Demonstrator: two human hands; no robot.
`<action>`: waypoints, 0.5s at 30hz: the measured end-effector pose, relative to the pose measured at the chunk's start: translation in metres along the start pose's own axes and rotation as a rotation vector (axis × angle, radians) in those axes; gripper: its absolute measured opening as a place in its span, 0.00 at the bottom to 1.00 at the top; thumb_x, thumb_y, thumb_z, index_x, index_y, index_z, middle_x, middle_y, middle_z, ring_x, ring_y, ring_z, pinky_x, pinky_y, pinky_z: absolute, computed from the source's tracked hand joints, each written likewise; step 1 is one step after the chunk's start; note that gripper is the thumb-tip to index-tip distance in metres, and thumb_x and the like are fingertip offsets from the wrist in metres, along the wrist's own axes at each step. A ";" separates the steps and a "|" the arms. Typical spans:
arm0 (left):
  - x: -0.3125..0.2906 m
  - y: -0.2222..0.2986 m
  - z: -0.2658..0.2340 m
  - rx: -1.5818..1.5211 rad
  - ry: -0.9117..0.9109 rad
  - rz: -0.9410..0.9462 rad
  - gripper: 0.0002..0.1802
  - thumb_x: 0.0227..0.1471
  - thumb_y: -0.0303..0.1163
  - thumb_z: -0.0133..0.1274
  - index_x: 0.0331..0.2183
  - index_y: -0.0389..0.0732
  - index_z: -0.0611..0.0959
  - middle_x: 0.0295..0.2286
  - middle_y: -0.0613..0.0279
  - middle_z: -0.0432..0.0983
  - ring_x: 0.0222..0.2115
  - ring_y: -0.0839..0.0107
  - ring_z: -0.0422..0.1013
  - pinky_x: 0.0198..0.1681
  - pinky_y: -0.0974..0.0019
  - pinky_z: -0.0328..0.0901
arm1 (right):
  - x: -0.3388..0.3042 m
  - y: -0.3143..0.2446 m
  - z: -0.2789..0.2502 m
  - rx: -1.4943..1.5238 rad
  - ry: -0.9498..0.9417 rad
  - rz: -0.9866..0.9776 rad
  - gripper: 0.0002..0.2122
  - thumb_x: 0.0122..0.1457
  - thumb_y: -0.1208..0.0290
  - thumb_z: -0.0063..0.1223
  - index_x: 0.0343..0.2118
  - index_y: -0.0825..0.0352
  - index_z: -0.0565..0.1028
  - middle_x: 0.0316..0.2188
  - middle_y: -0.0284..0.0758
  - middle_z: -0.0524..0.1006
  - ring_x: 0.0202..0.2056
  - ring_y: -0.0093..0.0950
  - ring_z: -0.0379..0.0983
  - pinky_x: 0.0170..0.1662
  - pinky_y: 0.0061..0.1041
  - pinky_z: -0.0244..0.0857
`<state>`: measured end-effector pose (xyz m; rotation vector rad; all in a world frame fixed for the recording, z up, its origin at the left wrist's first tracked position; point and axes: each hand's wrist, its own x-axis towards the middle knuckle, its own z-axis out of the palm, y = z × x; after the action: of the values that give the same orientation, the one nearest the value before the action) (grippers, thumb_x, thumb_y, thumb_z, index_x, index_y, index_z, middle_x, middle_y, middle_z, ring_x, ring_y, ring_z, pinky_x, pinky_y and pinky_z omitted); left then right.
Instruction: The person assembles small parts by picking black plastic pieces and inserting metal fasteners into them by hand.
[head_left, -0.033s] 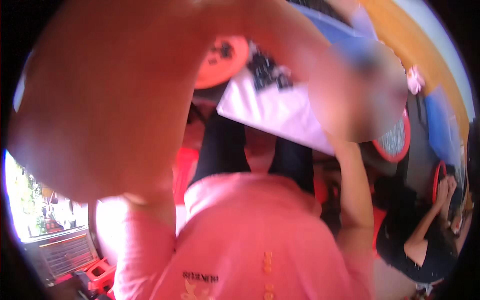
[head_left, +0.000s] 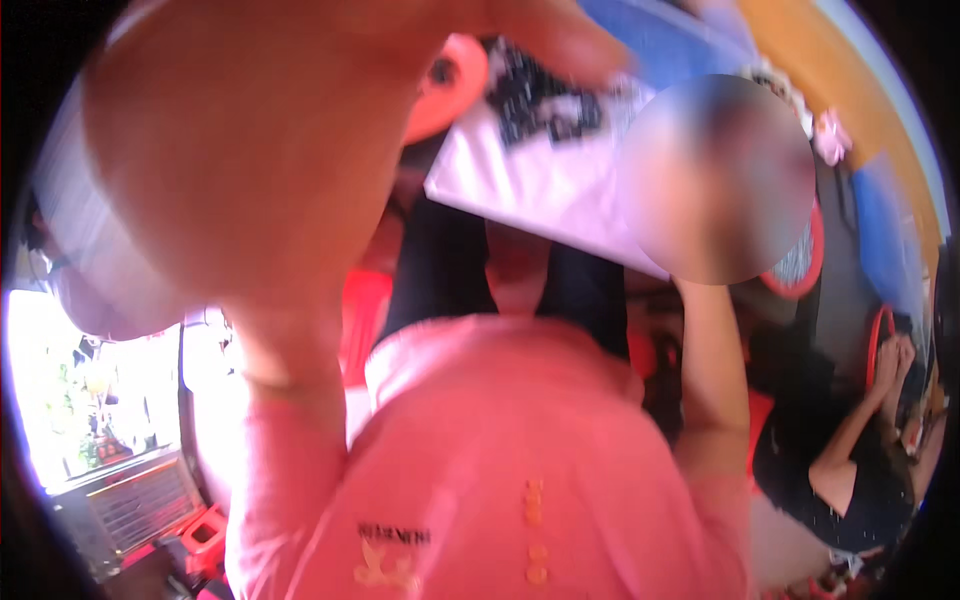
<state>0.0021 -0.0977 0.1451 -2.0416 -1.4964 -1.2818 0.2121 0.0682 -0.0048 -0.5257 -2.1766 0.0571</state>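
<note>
My left hand (head_left: pixel 250 150) looms large and blurred at the upper left, very near the camera. One digit stretches right along the upper edge, and the other fingertips run out of view. I make out nothing held in it. At the right, my right hand (head_left: pixel 680 225) reaches up over the side of a pale pink-white sheet (head_left: pixel 530 195). A round blurred patch covers its fingers, so what they hold or touch is hidden. Small black pieces (head_left: pixel 540 105) lie in a heap on the sheet between both hands.
An orange-red plate (head_left: pixel 455 90) with dark bits sits left of the sheet. Right of it is a red-rimmed basin (head_left: pixel 797 262) of greyish pieces. A person in black (head_left: pixel 840 480) works at the lower right. A red stool (head_left: pixel 205 530) stands lower left.
The lower edge of my left hand has risen in the picture, uncovering more of the bright window. The sheet and plate sit slightly higher, and more black pieces show.
</note>
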 end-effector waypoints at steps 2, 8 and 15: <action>-0.006 -0.033 0.040 -0.159 -0.105 0.115 0.06 0.53 0.22 0.49 0.30 0.32 0.82 0.34 0.59 0.80 0.27 0.74 0.74 0.31 0.73 0.68 | -0.004 -0.003 -0.012 0.185 0.084 0.226 0.08 0.49 0.84 0.53 0.33 0.67 0.78 0.28 0.39 0.80 0.30 0.33 0.78 0.34 0.28 0.69; -0.055 -0.049 0.180 -0.126 -0.246 0.018 0.12 0.40 0.23 0.59 0.33 0.39 0.83 0.29 0.58 0.73 0.33 0.59 0.71 0.35 0.61 0.69 | -0.005 0.008 -0.009 0.460 0.101 0.477 0.07 0.50 0.86 0.55 0.32 0.70 0.78 0.26 0.32 0.81 0.28 0.17 0.76 0.33 0.18 0.68; -0.059 -0.050 0.206 0.091 -0.346 0.072 0.05 0.42 0.26 0.57 0.27 0.38 0.79 0.30 0.57 0.73 0.36 0.56 0.71 0.35 0.58 0.69 | -0.013 0.010 -0.010 0.555 0.082 0.534 0.07 0.51 0.86 0.54 0.34 0.72 0.78 0.29 0.32 0.81 0.31 0.16 0.76 0.36 0.18 0.68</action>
<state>0.0529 0.0272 -0.0282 -2.3200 -1.5698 -0.8467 0.2299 0.0708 -0.0110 -0.7443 -1.7759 0.8818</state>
